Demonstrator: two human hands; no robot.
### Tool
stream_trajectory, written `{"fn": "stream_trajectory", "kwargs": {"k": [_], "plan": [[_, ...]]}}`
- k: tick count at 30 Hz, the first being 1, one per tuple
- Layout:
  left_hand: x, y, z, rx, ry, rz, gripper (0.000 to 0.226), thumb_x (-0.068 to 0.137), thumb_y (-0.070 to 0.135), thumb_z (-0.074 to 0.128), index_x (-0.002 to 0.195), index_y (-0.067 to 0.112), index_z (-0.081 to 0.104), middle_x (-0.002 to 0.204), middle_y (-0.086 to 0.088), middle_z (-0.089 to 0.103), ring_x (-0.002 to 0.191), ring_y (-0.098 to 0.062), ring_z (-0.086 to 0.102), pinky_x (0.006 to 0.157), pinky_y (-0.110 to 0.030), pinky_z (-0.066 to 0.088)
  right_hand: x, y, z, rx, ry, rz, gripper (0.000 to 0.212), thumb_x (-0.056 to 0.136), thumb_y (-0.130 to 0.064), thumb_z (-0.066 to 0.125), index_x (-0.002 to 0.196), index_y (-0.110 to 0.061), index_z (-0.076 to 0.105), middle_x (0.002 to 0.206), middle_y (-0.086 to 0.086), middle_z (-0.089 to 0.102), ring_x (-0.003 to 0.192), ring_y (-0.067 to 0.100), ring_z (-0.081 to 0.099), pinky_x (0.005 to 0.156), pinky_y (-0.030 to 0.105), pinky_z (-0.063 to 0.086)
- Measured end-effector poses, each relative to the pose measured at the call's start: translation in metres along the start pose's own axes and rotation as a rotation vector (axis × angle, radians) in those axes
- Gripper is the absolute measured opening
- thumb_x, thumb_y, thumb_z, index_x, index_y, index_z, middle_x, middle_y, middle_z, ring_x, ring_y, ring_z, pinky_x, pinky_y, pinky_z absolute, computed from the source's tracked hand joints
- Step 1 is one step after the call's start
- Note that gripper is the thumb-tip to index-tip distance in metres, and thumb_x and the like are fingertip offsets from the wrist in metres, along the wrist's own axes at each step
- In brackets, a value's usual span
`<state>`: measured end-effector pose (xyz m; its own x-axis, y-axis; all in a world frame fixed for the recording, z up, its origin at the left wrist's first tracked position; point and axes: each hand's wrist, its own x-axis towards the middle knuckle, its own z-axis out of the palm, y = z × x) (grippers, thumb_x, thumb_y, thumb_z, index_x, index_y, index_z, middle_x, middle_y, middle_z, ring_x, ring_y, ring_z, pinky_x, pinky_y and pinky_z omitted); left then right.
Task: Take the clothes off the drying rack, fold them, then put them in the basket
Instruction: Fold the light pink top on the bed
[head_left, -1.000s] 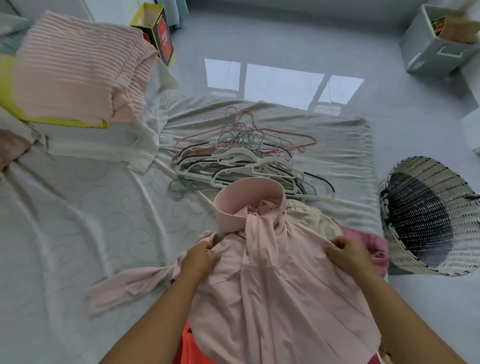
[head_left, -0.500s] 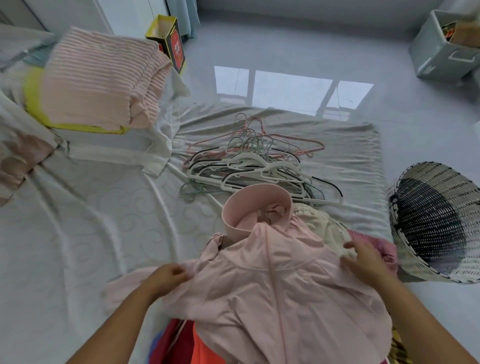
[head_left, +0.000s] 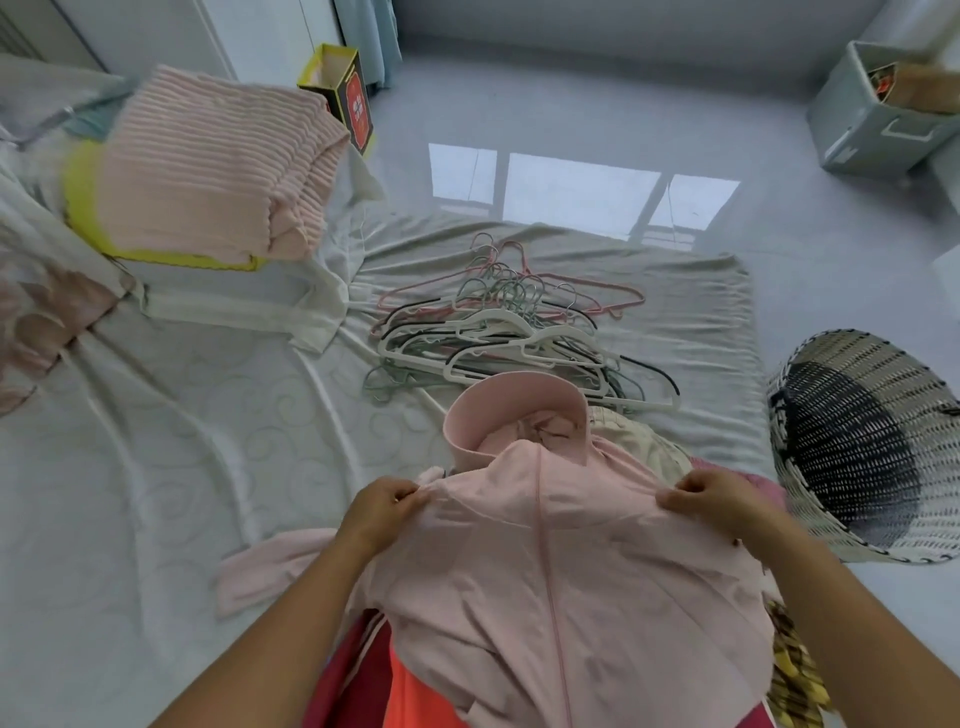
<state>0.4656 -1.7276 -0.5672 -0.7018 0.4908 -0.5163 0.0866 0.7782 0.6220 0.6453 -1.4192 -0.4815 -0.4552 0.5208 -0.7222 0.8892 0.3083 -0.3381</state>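
Left hand (head_left: 385, 512) pinches the jacket (head_left: 597, 582) at its left shoulder, fingers curled round a fold of cloth. Right hand (head_left: 714, 501) does the same at the right shoulder, thumb and fingers clamped on the fabric. Both arms come in from the bottom edge.

Jacket is pale pink, front up, zip (head_left: 544, 545) running down the middle. I see its collar (head_left: 511, 410) standing open at the far end. One sleeve (head_left: 270, 569) trails out left, flat on the sheet (head_left: 182, 457).

Jacket lies on top of a pile: cream garment (head_left: 631, 441) just beyond the right shoulder, red and orange clothes (head_left: 410, 686) under the near hem, yellow check cloth (head_left: 795, 670) at lower right. I can't tell how many pieces are in the pile.

Hangers (head_left: 509, 338), white, grey, pink and black, lie heaped just past the collar on a grey blanket (head_left: 701, 312).

Basket (head_left: 878, 519), woven, sits on the floor right of the pile, tilted, mouth towards me, dark inside.

Far left: folded pink ribbed knit (head_left: 218, 161) on something yellow (head_left: 83, 202), a white garment (head_left: 234, 306) under that. Box (head_left: 345, 98), yellow and black, stands behind the knit. Grey crate (head_left: 883, 124) at top right, well apart from everything else.
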Motion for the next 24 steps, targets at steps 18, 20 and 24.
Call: {"fn": "stream_trajectory", "kwargs": {"k": [18,20,24], "plan": [[-0.139,0.009,-0.209,-0.243,-0.284,-0.042,0.019,0.078,0.024,0.072,0.088,0.009,0.066,0.083,-0.005,0.062,0.073,-0.013,0.054,0.064,-0.021,0.043,-0.156,-0.161,-0.045,0.244,0.075,-0.6,0.017,0.084,-0.009,0.068,0.074,-0.011,0.054,0.069,0.006,0.052,0.062,0.016,0.044,0.053,0.022,0.033],[-0.156,-0.004,-0.24,-0.126,-0.255,-0.071,0.02,0.08,0.03,0.072,0.078,0.01,0.069,0.073,-0.003,0.06,0.066,-0.012,0.052,0.058,-0.021,0.04,-0.183,-0.188,-0.039,0.271,0.081,-0.653,0.015,0.083,-0.009,0.069,0.076,-0.01,0.055,0.07,0.006,0.054,0.064,0.016,0.045,0.056,0.023,0.033],[-0.198,-0.031,-0.306,-0.069,-0.136,-0.003,0.038,0.06,0.049,0.079,0.066,0.014,0.065,0.064,-0.001,0.048,0.063,-0.015,0.042,0.057,-0.026,0.028,-0.233,-0.243,-0.012,0.315,0.075,-0.705,0.013,0.081,-0.007,0.069,0.077,-0.009,0.057,0.072,0.005,0.057,0.065,0.015,0.05,0.057,0.022,0.037]]}}
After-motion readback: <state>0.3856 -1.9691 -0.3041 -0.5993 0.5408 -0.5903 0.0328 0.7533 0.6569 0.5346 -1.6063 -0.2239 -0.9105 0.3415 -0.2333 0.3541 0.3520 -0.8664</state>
